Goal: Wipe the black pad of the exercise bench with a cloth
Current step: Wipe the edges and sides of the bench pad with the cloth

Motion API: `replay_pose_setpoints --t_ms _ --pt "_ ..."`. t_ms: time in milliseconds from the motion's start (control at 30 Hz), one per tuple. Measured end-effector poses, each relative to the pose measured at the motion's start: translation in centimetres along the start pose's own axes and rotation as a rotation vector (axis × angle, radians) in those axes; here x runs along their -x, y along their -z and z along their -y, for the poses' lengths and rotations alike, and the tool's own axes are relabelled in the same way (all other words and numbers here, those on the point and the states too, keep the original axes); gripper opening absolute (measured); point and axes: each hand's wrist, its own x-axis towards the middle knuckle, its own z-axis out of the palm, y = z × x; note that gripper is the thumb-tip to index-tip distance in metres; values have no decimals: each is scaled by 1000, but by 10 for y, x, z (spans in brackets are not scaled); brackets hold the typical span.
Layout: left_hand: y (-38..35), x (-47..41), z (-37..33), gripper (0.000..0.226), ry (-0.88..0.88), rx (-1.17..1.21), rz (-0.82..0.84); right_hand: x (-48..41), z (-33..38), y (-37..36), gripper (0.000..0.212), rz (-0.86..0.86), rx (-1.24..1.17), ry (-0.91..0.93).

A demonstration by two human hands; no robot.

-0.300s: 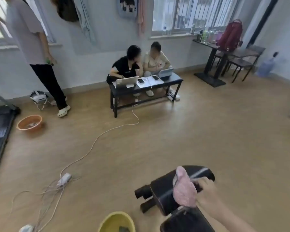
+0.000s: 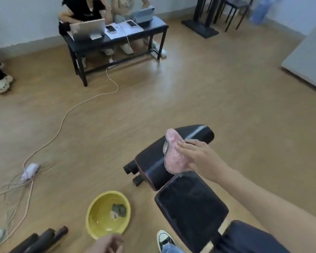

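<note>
Change since earlier view: the camera has tipped downward, so the windows and upper wall are gone from sight and the bench fills more of the lower frame; the right hand and cloth sit at about the same spot on the pad as before.
Right hand [image 2: 195, 156]: its grip is closed around a pink cloth [image 2: 173, 154], fingers flat over the fabric and pressing it against the black pad [image 2: 153, 161]. Holding it flat likely spreads the wiping pressure.
Cloth: textured pink, with a mesh-like edge, standing slightly up at its far end.
Black pad: the far, sloping section of the exercise bench, in the lower centre of the view; a pale streak of reflected light crosses its far end.
Near pad [image 2: 190, 207]: a second black section of the bench, just in front of the person, looking damp or dusty.
Left hand [image 2: 106, 243]: at the bottom edge, loosely curled, apparently holding nothing, though partly cut off.
Yellow basin [image 2: 91, 216]: on the floor just left of the bench, within easy reach, probably for rinsing; it holds a dark, crumpled rag [image 2: 119, 210].
Shoe [image 2: 165, 240]: the person's dark sneaker with a white toe, beside the bench.
Background: a low dark table [image 2: 153, 26] with laptops and phones, people seated behind it.
Writing: no brand, label or text is readable.
</note>
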Motion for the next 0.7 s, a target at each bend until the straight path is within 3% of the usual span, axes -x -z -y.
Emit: replay_pose_setpoints --t_ms 67,200,300,367,433,500,567,667,700 --pt "9 -30 -38 31 -92 -28 -63 7 -4 -11 64 -126 -25 24" --pt "18 -72 -81 41 -361 -120 -164 22 -4 -33 32 -421 -38 16" --pt "9 -88 -92 17 -480 -127 -160 49 3 -54 13 -592 -49 -136" --pt "-9 -90 -91 14 -522 -154 -96 77 11 -84 9 -662 -180 -287" --pt "-34 -86 -80 15 -543 -218 40 101 9 -121 9 -609 -319 -442" --pt "-71 -95 -60 15 -550 -261 131 115 -5 -163 6 -437 -480 -609" --pt "-109 -119 -39 12 -497 -279 184 116 -29 -209 19 -254 -618 -703" --pt "-163 -171 -10 8 -334 -296 305 107 -56 -275 10 -128 -520 -843" --pt "-179 -191 -1 8 -321 -307 293 104 -59 -296 20 -133 -489 -861"
